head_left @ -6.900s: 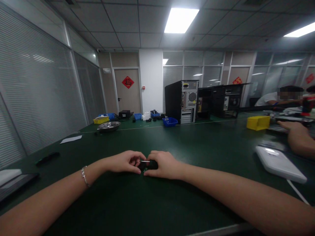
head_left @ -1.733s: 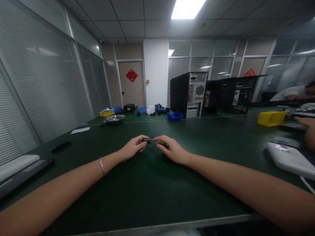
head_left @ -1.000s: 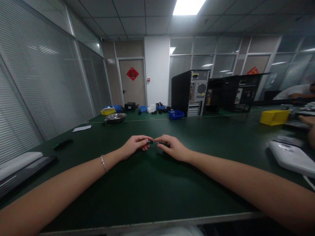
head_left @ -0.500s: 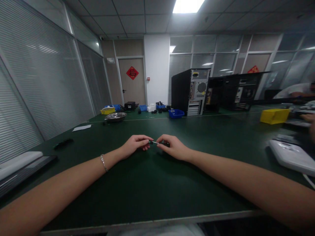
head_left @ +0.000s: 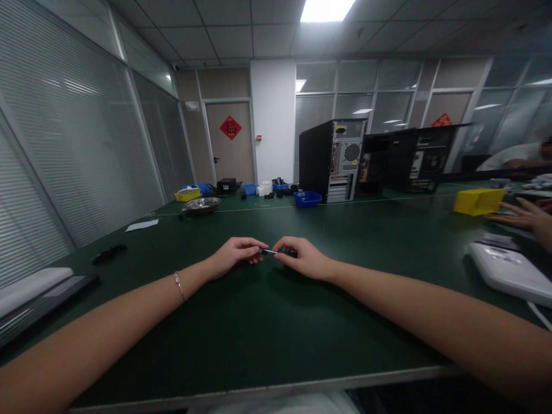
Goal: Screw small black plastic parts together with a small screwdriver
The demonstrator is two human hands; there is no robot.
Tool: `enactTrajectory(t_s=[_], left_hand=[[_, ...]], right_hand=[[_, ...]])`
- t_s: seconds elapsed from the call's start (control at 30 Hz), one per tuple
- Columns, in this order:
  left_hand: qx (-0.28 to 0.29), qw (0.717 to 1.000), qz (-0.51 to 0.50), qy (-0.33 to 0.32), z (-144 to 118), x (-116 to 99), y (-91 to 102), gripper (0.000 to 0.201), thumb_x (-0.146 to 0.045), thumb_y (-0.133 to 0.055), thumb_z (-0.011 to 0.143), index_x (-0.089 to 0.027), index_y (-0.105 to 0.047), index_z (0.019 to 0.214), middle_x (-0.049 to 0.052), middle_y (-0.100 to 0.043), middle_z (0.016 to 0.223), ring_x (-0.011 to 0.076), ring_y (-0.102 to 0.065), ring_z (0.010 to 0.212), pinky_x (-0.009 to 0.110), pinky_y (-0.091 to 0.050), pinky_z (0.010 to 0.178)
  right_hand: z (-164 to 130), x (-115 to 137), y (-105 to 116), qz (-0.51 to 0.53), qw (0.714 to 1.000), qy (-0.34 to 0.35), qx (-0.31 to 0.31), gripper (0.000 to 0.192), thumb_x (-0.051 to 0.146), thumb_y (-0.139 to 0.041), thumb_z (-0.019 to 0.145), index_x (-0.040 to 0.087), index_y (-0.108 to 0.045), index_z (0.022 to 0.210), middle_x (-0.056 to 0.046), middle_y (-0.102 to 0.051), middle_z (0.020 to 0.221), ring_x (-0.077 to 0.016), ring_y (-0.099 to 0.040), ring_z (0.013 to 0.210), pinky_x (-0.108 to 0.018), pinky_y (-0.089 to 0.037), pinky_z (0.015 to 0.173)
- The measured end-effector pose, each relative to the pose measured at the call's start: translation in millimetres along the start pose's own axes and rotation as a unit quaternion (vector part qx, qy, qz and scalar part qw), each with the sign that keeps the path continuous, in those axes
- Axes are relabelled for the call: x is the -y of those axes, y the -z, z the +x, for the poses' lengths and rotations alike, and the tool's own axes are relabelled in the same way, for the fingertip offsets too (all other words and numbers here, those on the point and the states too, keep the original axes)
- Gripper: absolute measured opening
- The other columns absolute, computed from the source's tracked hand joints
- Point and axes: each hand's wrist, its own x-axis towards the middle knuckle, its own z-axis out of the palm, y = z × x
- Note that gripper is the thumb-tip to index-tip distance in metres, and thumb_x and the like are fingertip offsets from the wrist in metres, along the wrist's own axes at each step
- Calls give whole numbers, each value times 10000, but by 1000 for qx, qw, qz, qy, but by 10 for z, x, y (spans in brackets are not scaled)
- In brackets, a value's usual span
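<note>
My left hand [head_left: 238, 251] pinches a small dark piece [head_left: 264, 251] between thumb and fingertips; its kind is too small to make out. My right hand [head_left: 304, 257] is closed on what looks like a small screwdriver, its dark handle mostly hidden under the fingers. The thin silvery shaft [head_left: 271, 251] spans the narrow gap between both hands and reaches the dark piece. Both hands are just over the middle of the green table [head_left: 259, 328], fingertips nearly meeting.
Computer towers [head_left: 330, 161] stand at the back right, a blue bin [head_left: 307, 199] before them. A metal bowl [head_left: 202, 205] sits back left. At right are a yellow bin [head_left: 478, 202], a white device [head_left: 509, 267] and a co-worker's hand [head_left: 528, 218]. A dark-edged device [head_left: 47, 302] lies left.
The co-worker's hand at the right has reached further in, with fingers spread beside the yellow bin. My own hands keep almost the same pose; the view has shifted slightly.
</note>
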Motion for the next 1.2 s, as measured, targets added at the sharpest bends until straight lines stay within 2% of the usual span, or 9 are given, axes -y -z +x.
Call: enactTrajectory(t_s=[0.2,0.73,0.9,1.07,1.2], left_hand=[[1,1000,10,-4,2,-1,2,318,-303,-563,797,-134,-628,1059,87,-638,864,166,-562,759,326,-436,731],[22,999,25,-5,-5,-20,-10,304,-300,-564,794,-147,-636,1047,85,-646,891,179,-570,799,316,-434,753],[-3,1000,13,-7,15,7,-20,354,-311,-572,792,-140,-578,1102,80,-639,862,161,-566,762,304,-437,717],[-63,998,1,-16,58,62,7,286,-311,-619,762,-135,-589,987,32,-596,790,108,-527,659,251,-426,637],[-96,994,-52,-13,80,87,23,241,-293,-607,780,-131,-587,957,55,-600,877,137,-568,782,274,-454,712]], right_hand=[[1,-5,-13,-19,1000,-6,-7,205,310,-516,847,166,-618,950,-29,-609,849,-135,-521,712,-247,-402,630],[-10,35,29,-6,1000,20,22,189,290,-512,854,177,-608,971,-31,-614,911,-144,-543,773,-258,-422,681],[-5,49,23,-9,1000,4,9,193,300,-504,857,169,-607,956,-30,-613,882,-144,-538,760,-253,-416,662],[-4,46,10,-16,1000,-14,-4,198,302,-501,855,166,-608,952,-30,-613,863,-143,-532,737,-252,-411,641],[-8,58,13,-16,1000,-21,-6,198,301,-509,851,169,-613,955,-31,-615,864,-146,-533,742,-256,-412,645]])
